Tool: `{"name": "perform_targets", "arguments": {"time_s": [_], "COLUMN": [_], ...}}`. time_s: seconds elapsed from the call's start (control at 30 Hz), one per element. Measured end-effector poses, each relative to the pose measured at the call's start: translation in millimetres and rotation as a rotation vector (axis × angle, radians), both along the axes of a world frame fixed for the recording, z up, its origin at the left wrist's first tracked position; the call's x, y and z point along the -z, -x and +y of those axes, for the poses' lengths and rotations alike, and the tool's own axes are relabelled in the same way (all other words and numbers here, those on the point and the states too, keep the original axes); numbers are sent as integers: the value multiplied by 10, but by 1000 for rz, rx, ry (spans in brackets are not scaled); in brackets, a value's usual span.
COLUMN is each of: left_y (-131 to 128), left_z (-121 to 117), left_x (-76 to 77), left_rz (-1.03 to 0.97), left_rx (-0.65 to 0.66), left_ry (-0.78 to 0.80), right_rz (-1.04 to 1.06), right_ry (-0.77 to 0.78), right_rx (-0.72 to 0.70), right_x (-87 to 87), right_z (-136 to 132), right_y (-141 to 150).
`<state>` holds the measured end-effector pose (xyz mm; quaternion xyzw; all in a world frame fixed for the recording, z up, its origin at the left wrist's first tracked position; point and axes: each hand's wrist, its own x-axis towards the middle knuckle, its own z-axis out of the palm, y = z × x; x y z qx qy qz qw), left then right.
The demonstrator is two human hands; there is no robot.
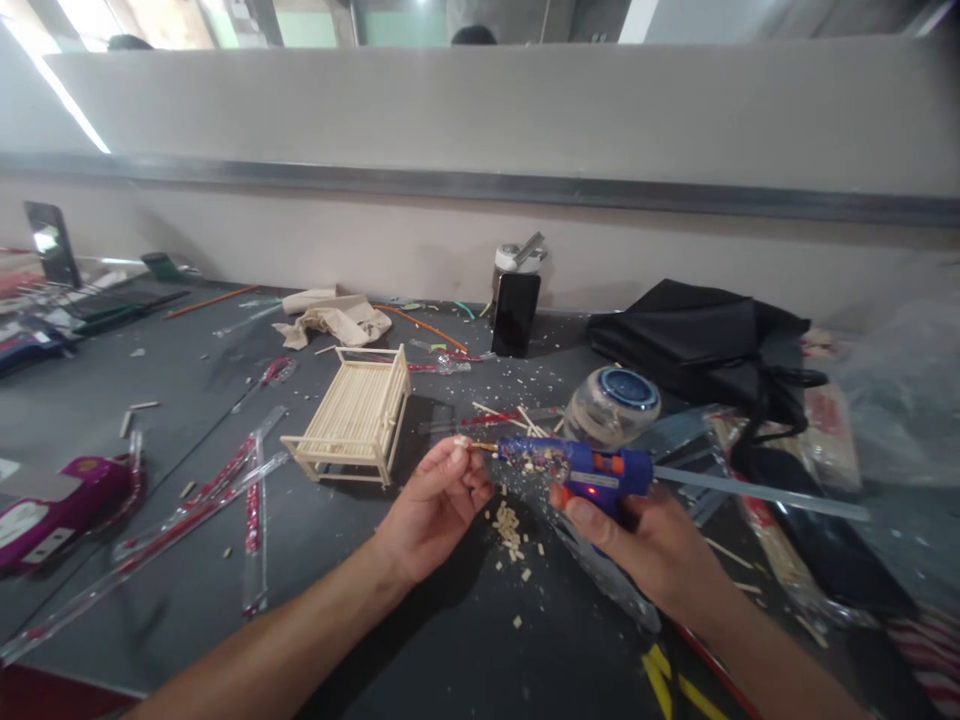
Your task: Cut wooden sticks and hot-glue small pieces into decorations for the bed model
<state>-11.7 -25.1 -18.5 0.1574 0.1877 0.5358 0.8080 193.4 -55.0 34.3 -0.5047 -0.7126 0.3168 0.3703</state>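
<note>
My right hand (654, 540) is wrapped round the grip of a blue hot glue gun (611, 470), a long clear glue stick (757, 488) poking out of its back end. The gun's metal nozzle points left, right at the fingertips of my left hand (442, 505). Between that thumb and forefinger I pinch a small pale wood piece (463, 441). Left of this hand stands a miniature bed (352, 410) built from thin wooden sticks. A heap of small wood bits (508, 528) lies on the table just below the nozzle.
A glass jar (611, 408) with a blue lid lies behind the gun. A phone (516, 315) leans against a bottle (521, 258). Black bag (697, 340) at right, crumpled cloth (334, 318) behind the bed, purple power strip (67, 510) at left. Plastic wrappers (255, 520) litter the grey table.
</note>
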Motion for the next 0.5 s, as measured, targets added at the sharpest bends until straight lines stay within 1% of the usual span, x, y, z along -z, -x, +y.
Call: {"name": "perform_targets", "arguments": {"time_s": [0.07,0.23,0.5], "left_y": [0,3,-4], "left_z": [-1,-3,-11], "left_x": [6,27,30], "left_rz": [6,17,29], "left_rx": [0,-2,6], "left_ry": [-9,-10,-21], "right_rz": [-18,-14,-25], "right_ry": [-10,-42,-1], "right_rx": [-23,-16,-22], "right_x": [-12,-15,-25], "right_z": [1,3,2], "right_y": [12,26,28]}}
